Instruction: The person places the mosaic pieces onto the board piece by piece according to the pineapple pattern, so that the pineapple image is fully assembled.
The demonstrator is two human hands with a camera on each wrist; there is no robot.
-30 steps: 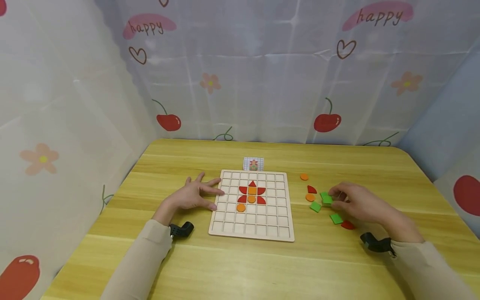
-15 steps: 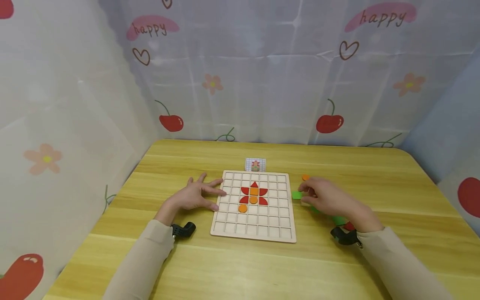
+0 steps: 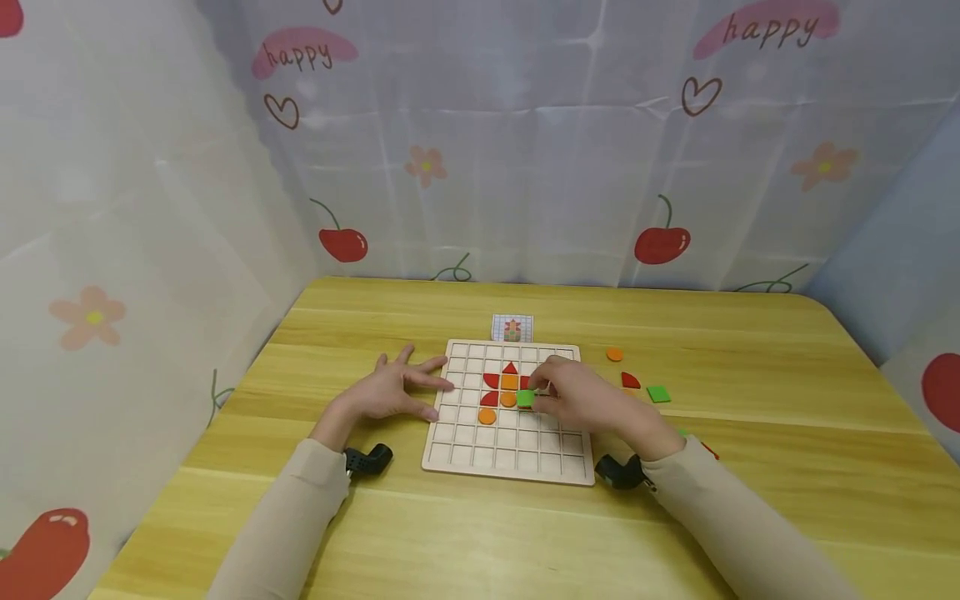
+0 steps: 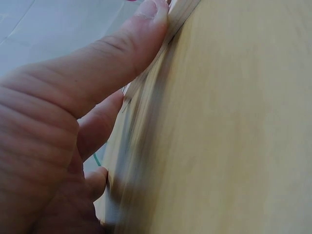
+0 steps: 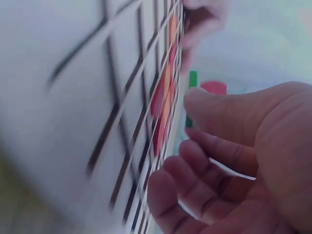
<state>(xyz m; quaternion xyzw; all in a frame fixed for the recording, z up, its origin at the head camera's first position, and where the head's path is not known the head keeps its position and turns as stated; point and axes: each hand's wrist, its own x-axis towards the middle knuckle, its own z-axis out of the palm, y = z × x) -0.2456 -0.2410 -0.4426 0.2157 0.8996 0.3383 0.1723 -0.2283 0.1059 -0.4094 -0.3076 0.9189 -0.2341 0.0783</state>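
My right hand pinches a green square tile between thumb and index finger, over the middle of the wooden grid board. Edge-on in the right wrist view, the green tile stays apart from the board. With spread fingers, my left hand rests at the board's left edge, its thumb touching the rim. On the board lie a red triangle, an orange square, two orange circles and red quarter-round pieces. The right hand partly hides the red ones on the right.
A small printed pattern card lies behind the board. Right of the board are a loose orange circle, a red quarter-round and a green square. Other pieces are mostly hidden by the right arm. Curtains stand behind the table.
My right hand has carried the green tile leftward from the loose pieces to above the board. The left hand keeps its place at the edge.
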